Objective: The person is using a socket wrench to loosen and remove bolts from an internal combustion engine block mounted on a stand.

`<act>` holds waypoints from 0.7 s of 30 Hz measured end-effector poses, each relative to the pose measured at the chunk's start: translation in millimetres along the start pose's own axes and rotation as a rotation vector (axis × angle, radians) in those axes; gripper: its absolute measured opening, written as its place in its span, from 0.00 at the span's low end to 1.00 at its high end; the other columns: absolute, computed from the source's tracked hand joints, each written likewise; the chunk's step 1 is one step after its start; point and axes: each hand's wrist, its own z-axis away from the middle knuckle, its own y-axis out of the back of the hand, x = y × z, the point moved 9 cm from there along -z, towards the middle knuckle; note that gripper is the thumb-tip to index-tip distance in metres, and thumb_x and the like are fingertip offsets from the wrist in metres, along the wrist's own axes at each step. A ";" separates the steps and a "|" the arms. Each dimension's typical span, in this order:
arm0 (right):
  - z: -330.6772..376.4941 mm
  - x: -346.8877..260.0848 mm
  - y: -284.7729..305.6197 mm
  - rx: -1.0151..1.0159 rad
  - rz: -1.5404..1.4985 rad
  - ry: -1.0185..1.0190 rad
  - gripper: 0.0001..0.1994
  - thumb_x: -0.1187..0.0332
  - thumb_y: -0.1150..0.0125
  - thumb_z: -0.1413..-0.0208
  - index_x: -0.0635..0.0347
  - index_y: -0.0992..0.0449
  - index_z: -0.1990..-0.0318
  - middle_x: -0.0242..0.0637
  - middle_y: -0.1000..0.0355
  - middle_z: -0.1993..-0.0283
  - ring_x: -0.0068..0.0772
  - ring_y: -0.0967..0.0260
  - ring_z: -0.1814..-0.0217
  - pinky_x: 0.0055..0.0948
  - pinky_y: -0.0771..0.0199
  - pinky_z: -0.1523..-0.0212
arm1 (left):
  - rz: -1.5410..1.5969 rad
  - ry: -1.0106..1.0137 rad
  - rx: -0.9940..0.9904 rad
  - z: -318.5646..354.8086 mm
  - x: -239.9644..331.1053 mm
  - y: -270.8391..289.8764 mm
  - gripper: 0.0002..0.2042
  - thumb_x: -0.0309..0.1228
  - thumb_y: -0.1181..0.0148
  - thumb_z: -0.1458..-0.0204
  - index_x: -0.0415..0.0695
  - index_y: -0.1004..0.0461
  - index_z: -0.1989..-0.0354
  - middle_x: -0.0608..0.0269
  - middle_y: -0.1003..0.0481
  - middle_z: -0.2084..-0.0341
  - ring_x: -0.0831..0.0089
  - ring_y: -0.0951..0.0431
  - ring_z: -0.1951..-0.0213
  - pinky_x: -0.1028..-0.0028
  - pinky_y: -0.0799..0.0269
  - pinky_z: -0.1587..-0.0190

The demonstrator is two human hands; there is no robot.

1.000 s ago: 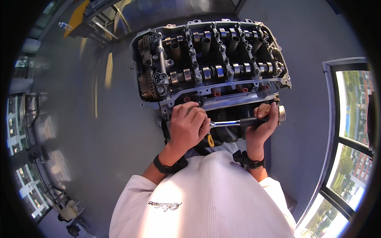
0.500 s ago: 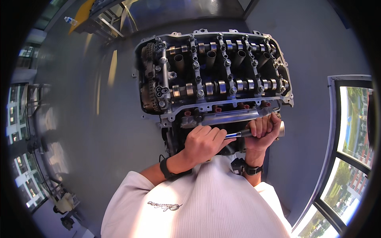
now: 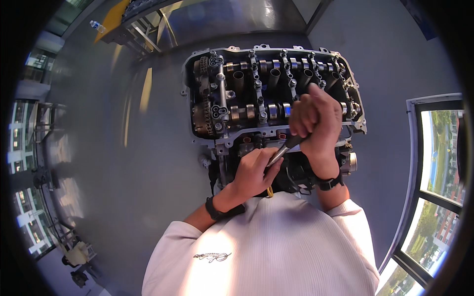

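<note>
In front of me stands an engine with its top uncovered (image 3: 232,124); camshafts (image 3: 242,112) and a timing chain (image 3: 202,116) show inside. A ratchet wrench (image 3: 280,154) slants across its near side. My right hand (image 3: 321,121) wraps round the dark handle and sits over the near right part of the engine. Lower and to the left, my left hand (image 3: 256,170) closes round the chrome end of the wrench. The ratchet's head is hidden under my left fingers, so I cannot tell what it sits on.
A metal bench with a yellow top (image 3: 114,19) stands at the far left, a plastic bottle (image 3: 97,26) on it. Windows (image 3: 437,148) line the right side. A round metal fitting (image 3: 349,163) sticks out at the engine's near right.
My right hand has swung up and away from me with the handle, tilting the wrench more steeply. My left hand stays at the chrome end. The view has shifted slightly.
</note>
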 end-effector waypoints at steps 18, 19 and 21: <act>37.5 -5.5 104.2 0.196 -0.303 0.021 0.07 0.65 0.55 0.39 0.58 0.39 0.66 0.34 0.38 0.73 0.28 0.38 0.70 0.31 0.33 0.61 | -0.379 -0.355 -0.163 3.8 24.7 -30.0 0.13 0.16 0.42 0.58 0.36 0.27 0.62 0.55 0.23 0.66 0.60 0.21 0.59 0.70 0.23 0.58; 38.7 -7.5 99.9 0.182 -0.273 0.003 0.06 0.66 0.53 0.39 0.58 0.39 0.64 0.35 0.36 0.71 0.29 0.36 0.68 0.32 0.32 0.59 | -0.349 -0.335 -0.102 2.6 23.9 -25.5 0.14 0.15 0.42 0.60 0.36 0.28 0.62 0.55 0.23 0.66 0.59 0.21 0.59 0.69 0.23 0.58; 51.0 -8.6 105.7 0.190 -0.195 -0.010 0.06 0.67 0.52 0.40 0.59 0.39 0.62 0.37 0.34 0.69 0.30 0.34 0.65 0.31 0.30 0.58 | -0.314 -0.319 -0.039 3.7 25.0 -21.0 0.15 0.14 0.41 0.61 0.35 0.28 0.62 0.54 0.23 0.66 0.59 0.21 0.60 0.69 0.23 0.58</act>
